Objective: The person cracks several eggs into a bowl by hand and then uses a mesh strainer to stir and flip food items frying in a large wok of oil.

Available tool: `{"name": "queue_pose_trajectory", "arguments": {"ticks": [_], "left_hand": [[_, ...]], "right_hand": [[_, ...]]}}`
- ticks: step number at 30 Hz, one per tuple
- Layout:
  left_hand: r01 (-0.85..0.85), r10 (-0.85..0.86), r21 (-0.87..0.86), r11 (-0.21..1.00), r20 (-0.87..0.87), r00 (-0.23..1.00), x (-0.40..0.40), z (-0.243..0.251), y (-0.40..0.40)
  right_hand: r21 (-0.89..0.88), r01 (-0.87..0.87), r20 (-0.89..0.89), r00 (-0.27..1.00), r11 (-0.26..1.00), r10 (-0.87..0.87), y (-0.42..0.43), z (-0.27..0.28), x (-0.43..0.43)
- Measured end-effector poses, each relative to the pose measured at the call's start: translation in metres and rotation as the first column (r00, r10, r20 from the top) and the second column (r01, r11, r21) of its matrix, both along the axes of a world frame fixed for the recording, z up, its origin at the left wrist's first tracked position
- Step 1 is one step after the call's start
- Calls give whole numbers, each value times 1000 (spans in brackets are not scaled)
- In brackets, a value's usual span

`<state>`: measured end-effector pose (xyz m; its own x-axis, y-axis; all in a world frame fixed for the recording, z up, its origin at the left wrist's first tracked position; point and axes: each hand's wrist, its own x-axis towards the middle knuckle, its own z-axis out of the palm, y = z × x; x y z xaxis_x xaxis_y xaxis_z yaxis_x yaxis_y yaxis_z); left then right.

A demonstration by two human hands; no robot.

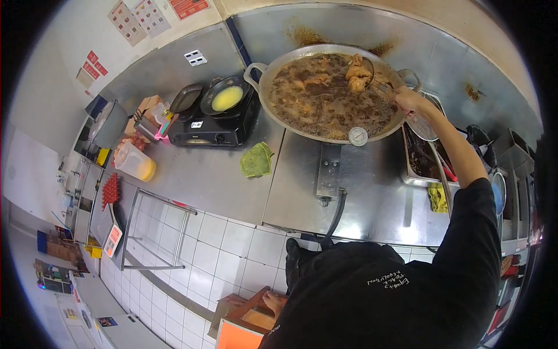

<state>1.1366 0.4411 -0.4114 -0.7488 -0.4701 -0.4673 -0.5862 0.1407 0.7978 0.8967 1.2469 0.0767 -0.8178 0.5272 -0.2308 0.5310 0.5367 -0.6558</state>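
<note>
My right hand (pixel 409 101) grips the handle of a metal skimmer (pixel 371 72) over the right part of a large two-handled wok (pixel 279 122). Fried pieces of food (pixel 358 75), which look like chicken, lie on the skimmer. Dark oil bubbles around more pieces in the wok. A round dial thermometer (pixel 358 136) sits at the wok's front rim. My left hand (pixel 273 301) hangs low at my side, by an orange-fronted box (pixel 239 333); its fingers are partly hidden, and whether it holds anything is unclear.
Right of the wok stand a steel tray (pixel 412 174), a strainer (pixel 422 126) and a yellow cloth (pixel 437 197). To the left are a green cloth (pixel 256 160), a gas stove (pixel 209 137) with a small pan of yellow liquid (pixel 227 98), and a plastic jug (pixel 134 161).
</note>
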Motion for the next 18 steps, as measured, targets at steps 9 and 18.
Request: {"name": "queue_pose_trajectory", "arguments": {"ticks": [9, 18], "left_hand": [[0, 0, 1, 1000, 1, 1000, 2, 2, 2], [2, -2, 7, 1000, 4, 1000, -3, 3, 7]], "right_hand": [[707, -299, 230, 954, 640, 192, -27, 9, -14], [922, -291, 272, 956, 254, 110, -105, 24, 21]]}}
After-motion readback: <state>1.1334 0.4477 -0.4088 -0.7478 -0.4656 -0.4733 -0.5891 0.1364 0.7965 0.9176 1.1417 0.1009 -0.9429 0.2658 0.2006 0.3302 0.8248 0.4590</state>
